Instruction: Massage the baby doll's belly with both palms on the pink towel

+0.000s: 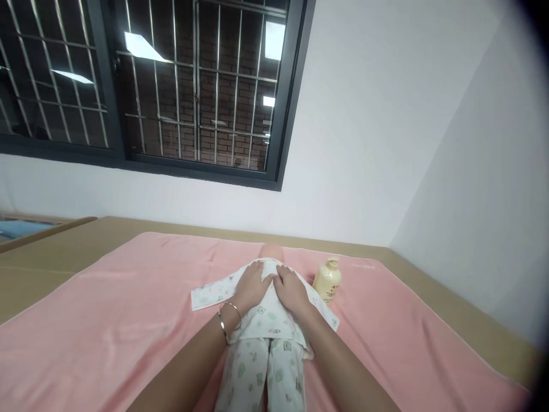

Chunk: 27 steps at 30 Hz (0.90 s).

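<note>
A baby doll (271, 252) lies on a pink blanket (141, 297), its head toward the wall. It wears a white long-sleeved top (268, 315) and matching trousers (246, 366), both with a small green print. My left hand (253, 284), with a bangle at the wrist, rests flat on the upper left of the top. Flat on the upper right lies my right hand (290, 288). The thumbs meet or nearly meet in the middle, and neither hand grips anything. Just right of my right hand stands a pale yellow pump bottle (327, 281).
The blanket covers most of a tan tabletop (450, 297). Behind it rises a white wall (364, 126) with a dark-framed, barred window (197, 86). At the far left, something blue (19, 229) lies beyond a raised wooden edge (55, 229).
</note>
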Available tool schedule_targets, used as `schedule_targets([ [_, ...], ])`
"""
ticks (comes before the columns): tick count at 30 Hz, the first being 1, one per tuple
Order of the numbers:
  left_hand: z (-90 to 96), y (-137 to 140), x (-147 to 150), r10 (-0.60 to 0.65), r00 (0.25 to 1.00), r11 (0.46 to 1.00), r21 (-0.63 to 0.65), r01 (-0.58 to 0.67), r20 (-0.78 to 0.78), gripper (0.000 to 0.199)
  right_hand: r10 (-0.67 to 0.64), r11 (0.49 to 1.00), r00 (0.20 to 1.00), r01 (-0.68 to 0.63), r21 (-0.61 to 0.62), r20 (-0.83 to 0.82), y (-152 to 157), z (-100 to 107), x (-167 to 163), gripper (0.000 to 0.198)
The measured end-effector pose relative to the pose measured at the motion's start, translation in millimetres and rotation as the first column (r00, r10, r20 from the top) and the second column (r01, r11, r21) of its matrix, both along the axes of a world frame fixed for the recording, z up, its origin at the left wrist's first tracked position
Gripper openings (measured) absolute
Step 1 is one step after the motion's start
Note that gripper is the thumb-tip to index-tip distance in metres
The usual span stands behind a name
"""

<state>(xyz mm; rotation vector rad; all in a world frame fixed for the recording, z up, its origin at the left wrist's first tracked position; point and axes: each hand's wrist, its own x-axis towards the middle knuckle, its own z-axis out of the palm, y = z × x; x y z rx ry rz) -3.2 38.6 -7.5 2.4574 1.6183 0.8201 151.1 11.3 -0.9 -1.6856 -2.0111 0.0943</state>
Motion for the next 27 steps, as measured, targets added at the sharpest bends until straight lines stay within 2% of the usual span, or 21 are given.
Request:
schedule_targets([
  [5, -0.1, 2.4, -1.8, 0.13, 0.991, 0.988, -0.082, -0.132, -0.02, 0.07, -0.078, 0.992, 0.997, 0.078, -0.098, 0.0, 13.2, -8.8, 12.1, 0.068],
  [8, 5.9, -10.7, 7.4, 0.227, 0.971, 0.971, -0.053, -0.231, -0.077, 0.067, -0.111, 0.991, 0.992, 0.114, -0.068, 0.052, 4.0, -2.2, 2.6, 0.06],
  [9, 7.9, -15.8, 11.1, 0.22, 0.971, 0.974, -0.027, -0.223, -0.095, 0.06, -0.108, 0.992, 0.991, 0.112, -0.051, 0.075, -1.4, 1.6, -2.4, 0.055],
  [11, 10.8, -24.4, 17.5, 0.129, 0.984, 0.992, 0.03, -0.127, -0.121, 0.046, -0.074, 0.996, 0.991, 0.078, -0.031, 0.113, -12.6, 10.1, -11.4, 0.047],
  [14, 11.0, -28.1, 21.4, -0.018, 0.995, 0.997, 0.067, 0.025, -0.099, 0.041, 0.004, 1.0, 0.994, 0.0, -0.03, 0.11, -21.5, 19.1, -14.8, 0.041],
  [17, 8.4, -18.2, 16.8, 0.018, 1.0, 1.0, 0.015, -0.018, -0.018, 0.045, 0.048, 0.999, 0.999, -0.048, -0.024, -0.017, -12.3, 15.9, -2.6, 0.036],
  [21, 6.8, 1.3, 5.7, 0.109, 0.993, 0.987, -0.121, -0.103, 0.045, 0.05, -0.008, 0.998, 0.982, -0.005, -0.066, -0.189, 13.5, -4.2, 21.4, 0.044],
  [24, 8.6, 5.1, 2.9, 0.139, 0.99, 0.98, -0.143, -0.136, 0.015, 0.05, -0.05, 0.992, 0.982, 0.027, -0.124, -0.183, 23.4, -14.3, 28.7, 0.053],
  [27, 11.7, -3.2, 7.3, 0.149, 0.987, 0.987, -0.053, -0.152, -0.059, 0.048, -0.068, 0.993, 0.991, 0.055, -0.108, -0.119, 18.5, -10.0, 22.8, 0.051],
])
